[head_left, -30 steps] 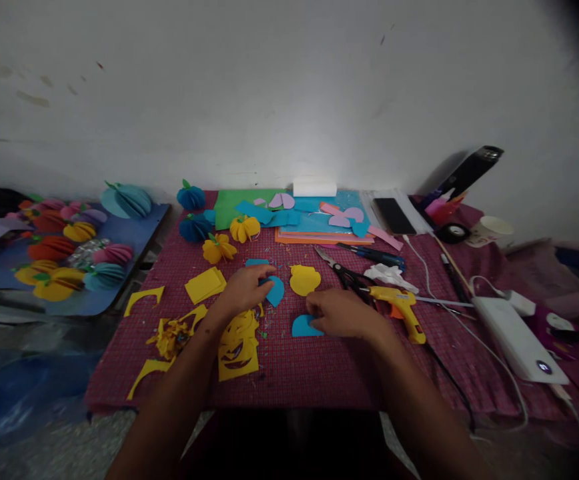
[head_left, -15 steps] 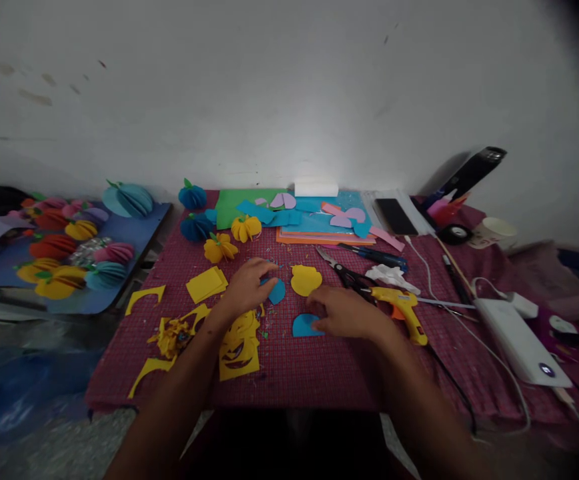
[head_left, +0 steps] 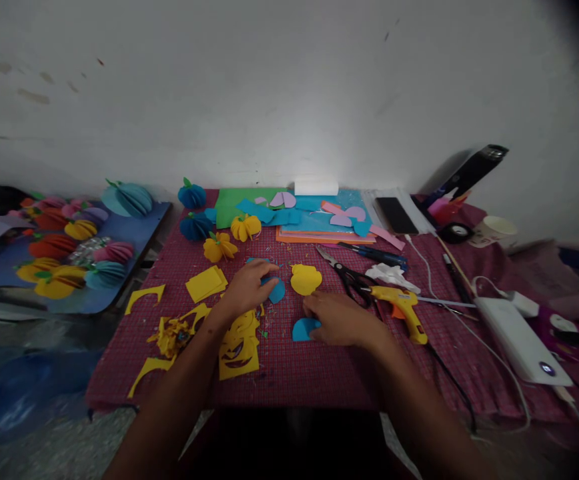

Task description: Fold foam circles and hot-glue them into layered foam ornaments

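My left hand (head_left: pixel 250 287) is over the checked cloth with its fingers curved and a little apart, touching a blue paper piece (head_left: pixel 275 291); nothing shows gripped in it. Another bit of blue paper peeks out behind its knuckles. My right hand (head_left: pixel 337 319) has its fingers bent down at the right edge of a blue half-round piece (head_left: pixel 303 329), and its fingertips are partly hidden. Between and beyond the hands lies a yellow rounded cut-out (head_left: pixel 305 279). Yellow squares (head_left: pixel 205 284) and yellow scraps (head_left: pixel 239 347) lie left of and below my left hand.
Scissors (head_left: pixel 349 277), a yellow glue gun (head_left: pixel 402 308) and a white power bank (head_left: pixel 519 343) with cables are on the right. Colored sheets and a phone (head_left: pixel 396 215) line the back. Folded paper pumpkins (head_left: pixel 221 247) stand back left, more on a blue table (head_left: pixel 152 233).
My right hand has shifted slightly, its fingers now bent more closely together. The blue half-round piece beside it has moved slightly toward me. My left hand looks nearly unmoved.
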`<control>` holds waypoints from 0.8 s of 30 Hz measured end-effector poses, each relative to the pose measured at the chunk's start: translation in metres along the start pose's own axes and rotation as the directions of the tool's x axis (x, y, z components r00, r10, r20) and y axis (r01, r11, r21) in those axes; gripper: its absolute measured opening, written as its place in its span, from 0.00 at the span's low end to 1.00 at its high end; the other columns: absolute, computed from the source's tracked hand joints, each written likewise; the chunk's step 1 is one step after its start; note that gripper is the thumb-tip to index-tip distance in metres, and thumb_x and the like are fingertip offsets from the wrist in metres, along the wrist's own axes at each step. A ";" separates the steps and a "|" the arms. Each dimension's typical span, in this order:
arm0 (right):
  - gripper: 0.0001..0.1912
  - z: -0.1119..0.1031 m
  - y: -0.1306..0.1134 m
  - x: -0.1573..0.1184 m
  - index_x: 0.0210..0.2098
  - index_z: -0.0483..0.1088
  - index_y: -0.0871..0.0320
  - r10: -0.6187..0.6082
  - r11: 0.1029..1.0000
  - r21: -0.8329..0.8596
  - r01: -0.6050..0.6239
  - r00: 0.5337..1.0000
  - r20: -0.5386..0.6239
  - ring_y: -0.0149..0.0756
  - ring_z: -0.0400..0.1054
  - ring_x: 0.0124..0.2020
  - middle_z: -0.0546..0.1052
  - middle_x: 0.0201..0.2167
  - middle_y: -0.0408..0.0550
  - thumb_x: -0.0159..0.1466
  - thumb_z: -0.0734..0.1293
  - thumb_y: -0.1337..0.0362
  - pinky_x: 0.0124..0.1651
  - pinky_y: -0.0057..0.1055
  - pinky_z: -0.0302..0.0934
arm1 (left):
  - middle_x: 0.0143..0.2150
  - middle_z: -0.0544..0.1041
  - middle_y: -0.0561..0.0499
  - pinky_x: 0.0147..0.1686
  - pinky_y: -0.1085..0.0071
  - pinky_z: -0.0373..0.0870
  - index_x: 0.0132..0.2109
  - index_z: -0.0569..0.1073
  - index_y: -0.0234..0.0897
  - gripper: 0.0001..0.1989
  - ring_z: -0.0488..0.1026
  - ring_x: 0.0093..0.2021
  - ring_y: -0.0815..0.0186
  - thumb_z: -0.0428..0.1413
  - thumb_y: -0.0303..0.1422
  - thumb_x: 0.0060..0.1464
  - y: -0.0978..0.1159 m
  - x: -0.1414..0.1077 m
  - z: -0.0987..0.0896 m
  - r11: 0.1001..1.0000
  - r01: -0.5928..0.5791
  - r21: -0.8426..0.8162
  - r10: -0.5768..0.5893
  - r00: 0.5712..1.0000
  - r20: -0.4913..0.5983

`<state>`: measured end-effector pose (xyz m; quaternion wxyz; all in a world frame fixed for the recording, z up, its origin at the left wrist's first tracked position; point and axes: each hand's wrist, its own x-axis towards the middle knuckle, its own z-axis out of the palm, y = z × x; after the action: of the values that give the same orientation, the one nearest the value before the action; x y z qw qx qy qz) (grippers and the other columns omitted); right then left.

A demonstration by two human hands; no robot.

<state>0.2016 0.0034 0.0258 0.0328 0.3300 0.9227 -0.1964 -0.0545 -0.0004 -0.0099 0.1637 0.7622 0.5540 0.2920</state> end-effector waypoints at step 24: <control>0.05 0.011 0.000 0.021 0.31 0.65 0.54 0.341 0.874 0.468 0.132 0.520 -0.783 0.35 0.66 0.31 0.72 0.29 0.43 0.65 0.64 0.64 0.36 0.32 0.61 | 0.40 0.78 0.50 0.44 0.67 0.73 0.44 0.69 0.39 0.12 0.76 0.42 0.64 0.61 0.33 0.53 0.041 -0.003 0.021 0.719 0.243 -0.651 -0.332 0.943 -0.015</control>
<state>0.1844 0.0114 0.0118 -0.4889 0.4373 0.7200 -0.2265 -0.0112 -0.0155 -0.0035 0.4206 0.5439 0.5418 0.4834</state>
